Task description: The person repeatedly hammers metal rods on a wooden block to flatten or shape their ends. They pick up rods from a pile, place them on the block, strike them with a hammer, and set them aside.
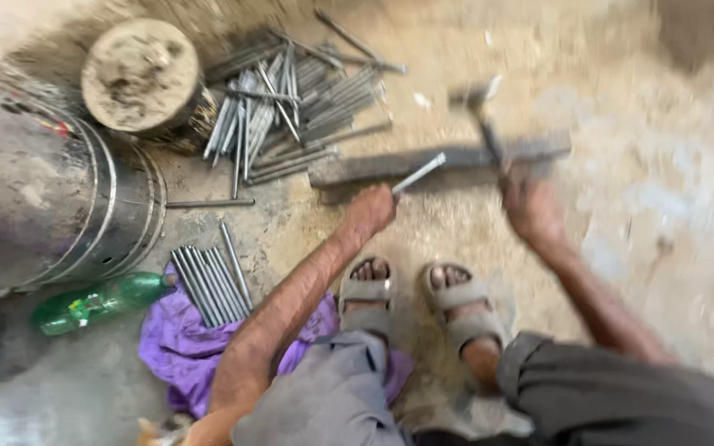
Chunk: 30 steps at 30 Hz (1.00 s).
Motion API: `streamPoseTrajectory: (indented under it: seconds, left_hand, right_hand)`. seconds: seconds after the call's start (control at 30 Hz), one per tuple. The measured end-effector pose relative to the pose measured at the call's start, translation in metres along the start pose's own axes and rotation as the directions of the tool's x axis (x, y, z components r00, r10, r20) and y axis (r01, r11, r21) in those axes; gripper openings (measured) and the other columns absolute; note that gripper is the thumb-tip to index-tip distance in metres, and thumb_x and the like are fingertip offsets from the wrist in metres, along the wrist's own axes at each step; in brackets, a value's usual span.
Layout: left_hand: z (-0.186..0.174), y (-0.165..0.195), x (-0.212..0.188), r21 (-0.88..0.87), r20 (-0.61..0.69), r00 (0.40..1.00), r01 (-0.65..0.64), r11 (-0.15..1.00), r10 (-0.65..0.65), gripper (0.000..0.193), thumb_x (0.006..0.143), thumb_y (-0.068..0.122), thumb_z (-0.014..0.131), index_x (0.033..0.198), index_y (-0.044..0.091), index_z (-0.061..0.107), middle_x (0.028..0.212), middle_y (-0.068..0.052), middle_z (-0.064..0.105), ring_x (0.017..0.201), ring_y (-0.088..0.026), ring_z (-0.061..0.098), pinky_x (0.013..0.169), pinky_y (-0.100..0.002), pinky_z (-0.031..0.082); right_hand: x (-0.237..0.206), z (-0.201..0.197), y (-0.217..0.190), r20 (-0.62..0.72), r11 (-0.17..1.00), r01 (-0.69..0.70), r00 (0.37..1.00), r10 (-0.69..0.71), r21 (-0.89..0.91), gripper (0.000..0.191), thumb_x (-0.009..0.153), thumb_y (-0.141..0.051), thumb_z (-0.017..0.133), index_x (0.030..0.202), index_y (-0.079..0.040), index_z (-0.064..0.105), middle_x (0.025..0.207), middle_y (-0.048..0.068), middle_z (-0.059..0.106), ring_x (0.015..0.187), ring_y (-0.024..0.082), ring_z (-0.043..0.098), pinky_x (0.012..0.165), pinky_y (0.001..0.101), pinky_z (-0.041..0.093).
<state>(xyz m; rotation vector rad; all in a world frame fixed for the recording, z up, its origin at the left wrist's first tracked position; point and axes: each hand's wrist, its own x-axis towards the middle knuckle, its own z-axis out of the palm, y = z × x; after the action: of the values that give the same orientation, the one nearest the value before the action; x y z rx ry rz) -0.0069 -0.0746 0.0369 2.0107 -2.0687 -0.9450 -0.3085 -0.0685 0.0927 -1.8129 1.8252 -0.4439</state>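
While the left hand (369,211) grips a thin metal rod (419,173), its tip resting on the flat steel bar (440,161) on the floor, the right hand (530,206) clenches a hammer (481,120) raised above the bar. Frame blurred.

Motion blur smeared the hammer (483,116), so its head shape could not be told. The right hand (529,206) was blurred too, its grip on the handle unclear. The metal drum (51,198) was cut off by the left edge. The person's knees ran past the bottom edge.
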Motion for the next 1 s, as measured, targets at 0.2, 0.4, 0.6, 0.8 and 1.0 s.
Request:
streamPoseTrajectory:
  seconds: [0.2,0.4,0.6,0.8,1.0]
  left_hand:
    - [0.054,-0.027,0.003,0.009,0.031,1.0,-0.003,1.0,0.002,0.033,0.101,0.026,0.056,0.1,-0.003,0.073,0.095,-0.025,0.075,0.085,-0.04,0.075,0.077,-0.053,0.058]
    - [0.04,-0.011,0.002,0.088,-0.045,0.996,-0.072,0.994,0.076,0.031,0.095,0.023,0.061,0.105,-0.003,0.074,0.103,-0.028,0.072,0.092,-0.043,0.073,0.084,-0.056,0.056]
    - [0.046,-0.01,-0.002,0.012,0.133,0.988,0.075,0.997,-0.076,0.032,0.101,0.027,0.057,0.108,-0.001,0.071,0.103,-0.024,0.074,0.095,-0.038,0.074,0.083,-0.052,0.058]
    - [0.042,-0.022,0.006,0.02,-0.003,1.0,0.017,1.0,-0.017,0.035,0.097,0.033,0.06,0.102,0.0,0.071,0.102,-0.023,0.073,0.096,-0.041,0.072,0.085,-0.054,0.056]
    - [0.058,-0.022,0.008,0.034,-0.054,0.998,-0.024,0.999,0.025,0.029,0.093,0.027,0.059,0.101,0.001,0.071,0.099,-0.025,0.073,0.094,-0.043,0.073,0.083,-0.055,0.057]
  right_hand:
    - [-0.025,0.004,-0.001,-0.346,0.923,0.285,0.919,-0.186,0.259,0.051,0.116,-0.044,0.029,0.09,-0.006,0.051,0.065,0.009,0.048,0.053,0.014,0.046,0.046,0.0355,0.038]
    - [-0.016,0.033,0.002,0.054,1.0,0.001,0.999,-0.001,0.002,0.057,0.107,-0.043,0.042,0.102,0.008,0.067,0.096,0.043,0.062,0.097,0.062,0.059,0.083,0.0663,0.045]
    - [0.0,0.003,0.018,-0.066,0.985,-0.045,0.996,0.056,0.164,0.047,0.116,-0.037,0.036,0.098,-0.001,0.06,0.076,0.019,0.054,0.065,0.03,0.048,0.054,0.0461,0.039]
    - [-0.032,0.046,0.017,0.024,0.99,-0.049,0.998,0.052,-0.129,0.049,0.115,-0.042,0.039,0.102,-0.003,0.066,0.072,0.026,0.061,0.066,0.041,0.059,0.055,0.0541,0.046]
    - [-0.031,0.043,0.028,0.126,0.98,-0.15,0.978,0.167,-0.134,0.059,0.108,-0.051,0.041,0.098,-0.001,0.069,0.087,0.034,0.066,0.086,0.055,0.064,0.075,0.0638,0.047]
